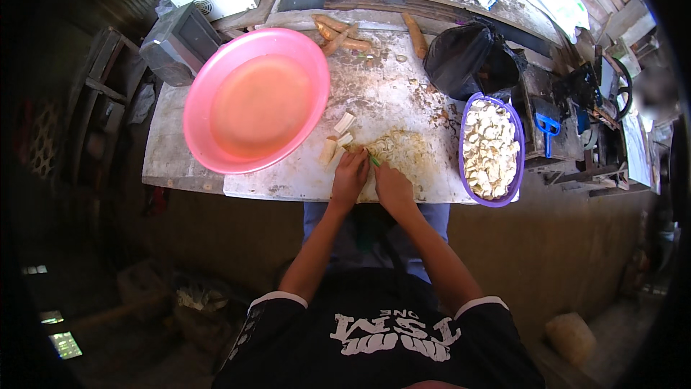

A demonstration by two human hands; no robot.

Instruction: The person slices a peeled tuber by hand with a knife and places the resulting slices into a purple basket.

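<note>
At the near edge of the worktable, my right hand point(395, 187) is closed around the green handle of a knife point(374, 161); the blade cannot be made out. My left hand point(350, 175) is beside it, fingers bent over a pale root piece that they mostly hide. Just left of and beyond my left hand lie peeled root chunks point(329, 150), with another cut chunk point(345, 123) farther off. Thin pale slices point(397, 148) are spread on the stained board point(288, 186) beyond my right hand.
A big pink basin point(322, 76) of cloudy brownish water stands left. At right, a purple basket point(463, 173) is full of pale slices, with a black plastic bag point(461, 58) behind. Unpeeled brown roots point(414, 35) lie at the back. A blue-handled tool point(548, 130) is farther right.
</note>
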